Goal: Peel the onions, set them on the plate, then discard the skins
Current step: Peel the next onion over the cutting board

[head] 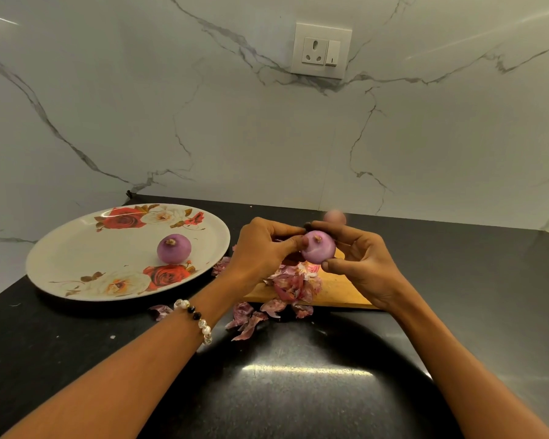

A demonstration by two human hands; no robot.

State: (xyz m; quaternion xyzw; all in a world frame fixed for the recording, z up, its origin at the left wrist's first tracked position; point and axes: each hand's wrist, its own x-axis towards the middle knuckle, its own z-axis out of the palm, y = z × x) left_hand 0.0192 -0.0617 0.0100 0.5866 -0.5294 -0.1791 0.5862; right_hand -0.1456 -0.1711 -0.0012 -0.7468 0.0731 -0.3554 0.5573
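Above the wooden board (pixel 336 291), both hands meet around one onion (pixel 318 250). My right hand (pixel 358 264) cups it, thumb under the bulb and fingers curled over its far side; my left hand (pixel 263 248) pinches at its left edge with thumb and fingertips, likely working off a last scrap of skin. That onion looks nearly bare, smooth and pale purple, and its root end tips toward me and a little upward, so its axis runs roughly front to back.

Left of the hands lies the flowered plate (pixel 76 274), near but not touching the left wrist, and one peeled onion (pixel 174 248) already sits on it, right of centre. The left hand is closer to the plate, so I judge the move there to be a short carry leftward, with nothing standing between.

Behind the right hand's fingers a third onion (pixel 335 217) shows, blurred; whether it is peeled I cannot tell. Loose skins (pixel 293 285) heap on the board under the hands and spill onto the dark table (pixel 298 391) in front, still to be thrown away
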